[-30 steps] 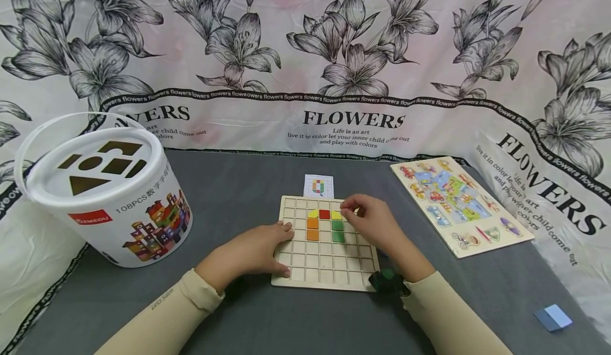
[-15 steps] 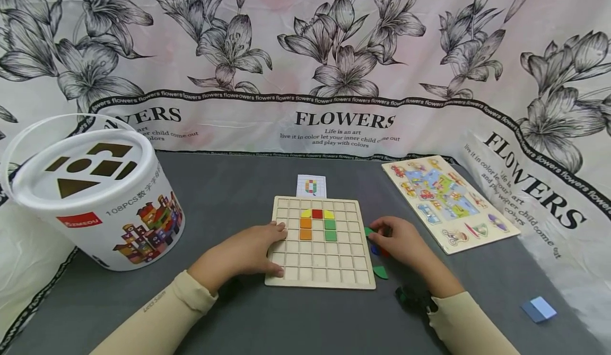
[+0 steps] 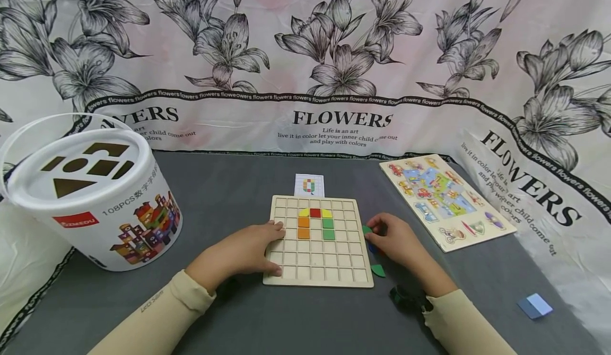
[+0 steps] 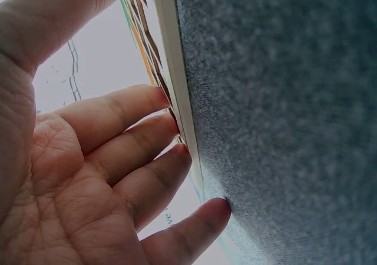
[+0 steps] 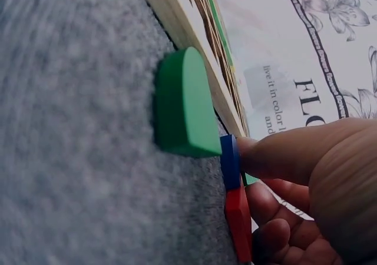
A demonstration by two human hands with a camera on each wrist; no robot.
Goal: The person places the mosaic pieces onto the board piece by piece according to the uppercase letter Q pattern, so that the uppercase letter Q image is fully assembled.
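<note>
A wooden grid board (image 3: pixel 317 275) lies on the grey table, with a red square (image 3: pixel 315 213), two yellow corner pieces, two orange squares (image 3: pixel 303 227) and two green squares (image 3: pixel 328 228) set in its cells. My left hand (image 3: pixel 243 249) rests on the board's left edge, fingers extended. Off the right edge, my right hand (image 3: pixel 395 238) pinches a green piece (image 3: pixel 366 229) between thumb and finger. Close to it are a blue piece (image 5: pixel 230 161) and a red piece (image 5: pixel 238 224). A green quarter-round block (image 5: pixel 187 103) lies nearer me, beside the board.
Behind the board lies a small pattern card (image 3: pixel 309 185). A white lidded bucket (image 3: pixel 100 201) stands at left. A picture puzzle board (image 3: pixel 446 201) lies at back right, and a blue block (image 3: pixel 535 306) at front right. A flowered cloth (image 3: pixel 224 127) hangs behind.
My right hand has left the yellow corner piece at the upper right of the pattern and moved right, to the loose pieces beside the board. The left hand stays on the board's edge.
</note>
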